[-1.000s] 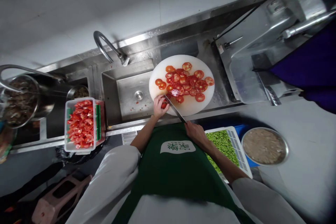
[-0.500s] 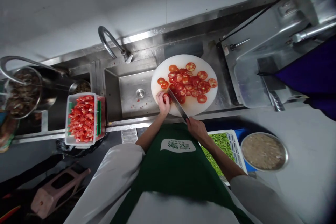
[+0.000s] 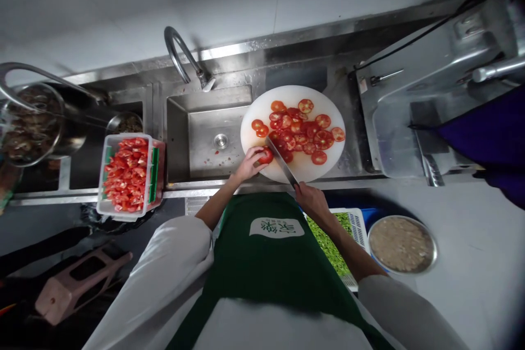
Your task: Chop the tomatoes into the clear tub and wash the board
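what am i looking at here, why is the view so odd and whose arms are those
The camera sits on a person's head and looks down, so you see their own green apron and two bare arms. The left hand steadies a piece of tomato on a round white cutting board. The right hand holds a knife, its blade against the tomato. Cut slices cover the board, which rests beside a steel sink. To the left stands a plastic tub of chopped tomato.
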### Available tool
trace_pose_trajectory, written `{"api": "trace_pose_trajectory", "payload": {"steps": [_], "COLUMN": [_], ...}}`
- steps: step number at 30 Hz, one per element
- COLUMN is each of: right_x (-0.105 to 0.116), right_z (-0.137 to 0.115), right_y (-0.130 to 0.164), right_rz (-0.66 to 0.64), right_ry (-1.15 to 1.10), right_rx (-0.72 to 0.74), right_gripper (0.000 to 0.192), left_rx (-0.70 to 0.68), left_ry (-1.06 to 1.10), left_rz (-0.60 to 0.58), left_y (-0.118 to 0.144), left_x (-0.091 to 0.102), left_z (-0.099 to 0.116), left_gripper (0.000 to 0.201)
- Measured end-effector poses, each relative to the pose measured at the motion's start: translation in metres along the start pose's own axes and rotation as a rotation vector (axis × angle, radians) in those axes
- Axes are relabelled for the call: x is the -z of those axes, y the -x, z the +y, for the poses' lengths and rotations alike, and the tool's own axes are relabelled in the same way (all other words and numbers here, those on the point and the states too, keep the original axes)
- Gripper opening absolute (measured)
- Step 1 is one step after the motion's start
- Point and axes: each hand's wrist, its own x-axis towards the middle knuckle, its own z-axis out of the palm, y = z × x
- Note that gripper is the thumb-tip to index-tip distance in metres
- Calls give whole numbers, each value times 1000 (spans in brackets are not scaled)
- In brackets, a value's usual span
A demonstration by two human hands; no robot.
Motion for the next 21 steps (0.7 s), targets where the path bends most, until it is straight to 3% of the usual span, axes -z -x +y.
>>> {"api": "trace_pose_trajectory", "payload": {"steps": [6,18,21], "right_x": [-3,-1,0], "right_z": [0,6,6], "right_y": [-2,-5,-5], "right_rz": [11,23,22], "right_ry": [22,8,12], "right_rx": [-13,30,20], "right_gripper": [34,33,33], "left_rx": [-2,153,180], "left_ry": [-19,-61,-44], "left_rz": [85,290,397], "left_y": [4,12,12], "left_x": [-1,-29,-38], "left_z": [-2,11,18], "left_gripper": [50,39,38]}}
